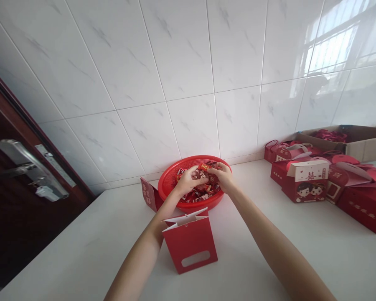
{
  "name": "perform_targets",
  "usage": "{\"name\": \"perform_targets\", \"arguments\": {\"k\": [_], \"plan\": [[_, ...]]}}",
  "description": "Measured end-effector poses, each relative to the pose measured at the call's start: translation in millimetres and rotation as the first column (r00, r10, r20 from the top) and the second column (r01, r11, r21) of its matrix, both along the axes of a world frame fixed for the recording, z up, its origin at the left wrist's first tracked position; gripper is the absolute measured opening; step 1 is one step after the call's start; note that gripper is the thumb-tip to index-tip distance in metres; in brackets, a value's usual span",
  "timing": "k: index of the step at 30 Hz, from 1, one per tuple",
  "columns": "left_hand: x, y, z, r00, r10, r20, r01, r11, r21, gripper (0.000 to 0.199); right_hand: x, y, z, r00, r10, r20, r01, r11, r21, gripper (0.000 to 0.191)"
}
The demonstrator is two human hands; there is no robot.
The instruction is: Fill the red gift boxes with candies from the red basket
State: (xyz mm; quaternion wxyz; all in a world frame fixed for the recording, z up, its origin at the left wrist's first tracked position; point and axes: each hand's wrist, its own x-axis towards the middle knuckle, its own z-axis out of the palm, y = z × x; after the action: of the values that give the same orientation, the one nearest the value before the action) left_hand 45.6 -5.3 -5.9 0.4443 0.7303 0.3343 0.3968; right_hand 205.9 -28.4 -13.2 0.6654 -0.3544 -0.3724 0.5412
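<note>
A red plastic basket [166, 184] of wrapped sweets stands against the wall. Over it, my right hand [224, 176] pinches a small red and orange packet [204, 167] near its right end. My left hand [187, 182] is above the sweets on the left, thumb and fingers apart, its fingertips close to the same packet; whether they touch it is unclear. Between my forearms a red paper bag [191, 242] with an oval window stands upright, its top open. Behind my left forearm, a red printed card or box [149, 195] leans beside the basket.
Several red gift boxes [310, 184] are grouped on the right of the white table [257, 251]. A cardboard box [366, 144] with pinkish-red items stands behind them. Tiled wall [191, 54] borders the back; a dark door [15, 200] with a metal handle is at left.
</note>
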Motion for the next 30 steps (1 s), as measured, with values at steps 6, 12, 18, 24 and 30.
{"name": "perform_targets", "arguments": {"k": [6,12,18,24,30], "plan": [[-3,6,-2.0,0.994,0.081,0.069,-0.087,0.992,0.089,0.062,1,-2,2.4,1.0,0.014,-0.013,-0.014,1.0,0.016,0.03],[-1,9,-3.2,0.978,0.116,0.174,-0.142,0.979,0.148,0.048,1,-6,5.6,0.995,0.097,0.003,-0.097,0.995,0.014,0.025],[0,3,3.2,0.979,0.135,0.153,-0.157,0.977,0.145,0.034,1,-6,3.3,0.976,0.209,0.067,-0.213,0.975,0.068,0.028],[0,4,1.8,0.983,0.132,0.129,-0.155,0.97,0.187,0.037,2,-8,6.5,0.975,0.216,0.05,-0.218,0.975,0.031,0.026],[-2,9,-1.7,0.987,0.101,0.125,-0.12,0.981,0.155,0.041,6,-11,9.6,0.976,0.215,0.033,-0.215,0.976,0.011,0.033]]}}
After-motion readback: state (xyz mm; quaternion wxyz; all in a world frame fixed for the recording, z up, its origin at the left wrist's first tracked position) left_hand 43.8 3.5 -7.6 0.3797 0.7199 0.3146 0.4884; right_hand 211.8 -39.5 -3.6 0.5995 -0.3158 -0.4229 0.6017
